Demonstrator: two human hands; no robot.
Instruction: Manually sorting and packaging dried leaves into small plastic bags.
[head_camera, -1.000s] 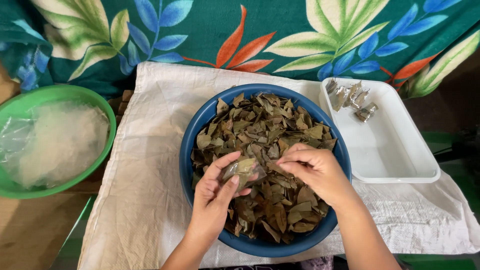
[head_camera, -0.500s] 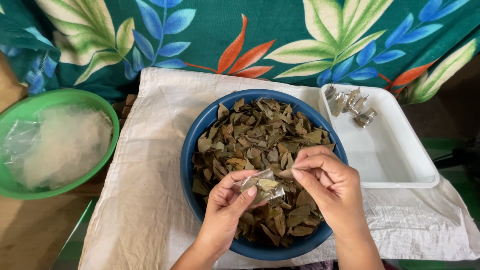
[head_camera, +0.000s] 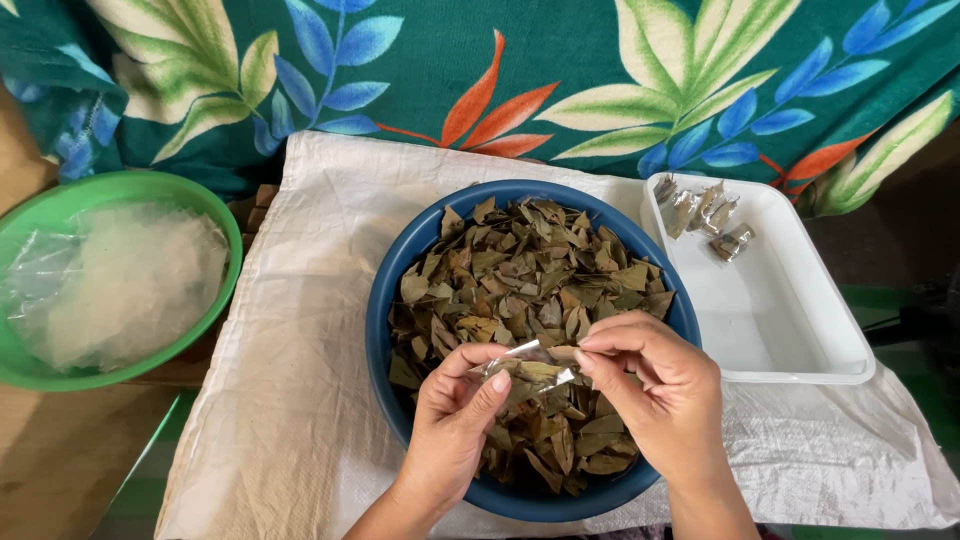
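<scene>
Over blue bowl (head_camera: 385, 330) of dried leaves (head_camera: 530, 290), left hand (head_camera: 455, 420) and right hand (head_camera: 655, 395) pinching small clear packet (head_camera: 530, 368) between them

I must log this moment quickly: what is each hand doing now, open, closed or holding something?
Left hand: closed on the small clear packet of leaves, over the blue bowl.
Right hand: fingers pinch the same packet's other end.

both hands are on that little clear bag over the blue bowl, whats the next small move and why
Probably slide the leaves deeper into the bag. The left hand and right hand pinch its two ends above the bowl, and leaves show inside it. A few filled bags already lie in the tray.
</scene>
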